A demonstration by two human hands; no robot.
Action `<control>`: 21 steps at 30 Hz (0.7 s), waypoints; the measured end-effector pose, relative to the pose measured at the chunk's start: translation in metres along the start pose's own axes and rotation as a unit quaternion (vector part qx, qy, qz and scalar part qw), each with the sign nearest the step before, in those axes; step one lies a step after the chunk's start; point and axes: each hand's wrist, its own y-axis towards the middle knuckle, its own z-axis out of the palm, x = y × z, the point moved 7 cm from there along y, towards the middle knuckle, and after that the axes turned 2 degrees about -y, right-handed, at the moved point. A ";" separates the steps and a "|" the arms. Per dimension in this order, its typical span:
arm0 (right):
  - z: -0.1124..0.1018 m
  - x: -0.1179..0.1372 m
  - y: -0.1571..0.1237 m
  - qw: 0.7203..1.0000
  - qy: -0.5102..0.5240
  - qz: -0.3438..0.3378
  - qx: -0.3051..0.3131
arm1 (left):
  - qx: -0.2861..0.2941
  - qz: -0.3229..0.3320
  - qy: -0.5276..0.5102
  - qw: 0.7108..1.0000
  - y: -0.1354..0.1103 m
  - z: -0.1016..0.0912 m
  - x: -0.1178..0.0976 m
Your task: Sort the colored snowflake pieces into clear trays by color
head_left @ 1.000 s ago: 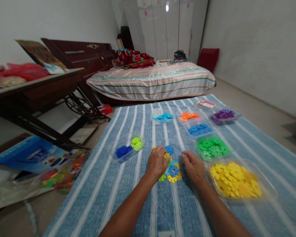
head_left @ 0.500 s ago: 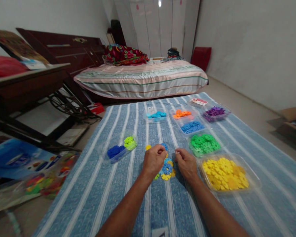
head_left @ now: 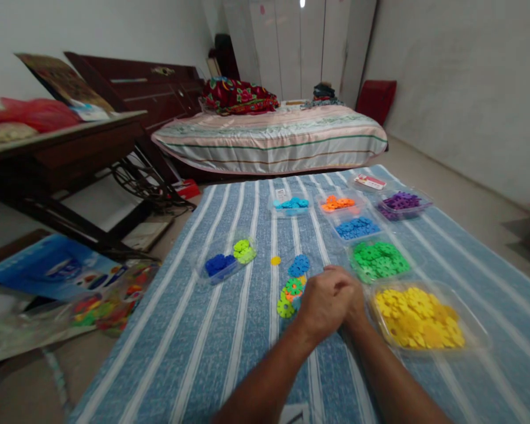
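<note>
My left hand (head_left: 322, 301) and my right hand (head_left: 352, 297) are pressed together over the blue striped cloth (head_left: 229, 330), fingers curled shut around something I cannot make out. Just left of them lies a small pile of snowflake pieces (head_left: 290, 292), green, yellow and blue, with a blue cluster (head_left: 299, 265) and one yellow piece (head_left: 275, 260) beyond. A tray of yellow pieces (head_left: 417, 318) sits right beside my right hand, and a tray of green pieces (head_left: 380, 260) lies just beyond it.
More clear trays hold blue (head_left: 357, 228), orange (head_left: 337, 204), purple (head_left: 401, 203), light blue (head_left: 291, 205) and dark blue with lime pieces (head_left: 228, 263). A bed (head_left: 269, 141) stands behind, a dark table (head_left: 57, 159) at left, toy packaging (head_left: 62, 282) on the floor.
Both hands left the pile and came together to its right, closing on each other. The pile, uncovered, shows green and yellow pieces.
</note>
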 end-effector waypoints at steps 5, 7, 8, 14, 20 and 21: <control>-0.004 0.006 0.001 0.998 -0.028 0.061 -0.014 | -0.042 -0.053 0.169 0.983 -0.011 -0.044 0.042; -0.003 0.008 0.002 0.997 -0.028 0.064 -0.014 | -0.026 -0.063 0.223 0.972 -0.015 -0.047 0.049; -0.003 0.009 0.003 0.997 -0.025 0.065 -0.014 | -0.013 -0.065 0.248 0.967 -0.017 -0.046 0.050; -0.003 0.010 0.005 0.997 -0.015 0.068 -0.012 | 0.067 -0.074 0.339 0.935 -0.021 -0.030 0.049; -0.002 0.012 0.006 0.998 -0.012 0.066 -0.017 | 0.080 -0.089 0.345 0.931 -0.019 -0.029 0.049; -0.002 0.011 0.006 0.997 -0.012 0.068 -0.018 | 0.079 -0.090 0.342 0.932 -0.019 -0.029 0.049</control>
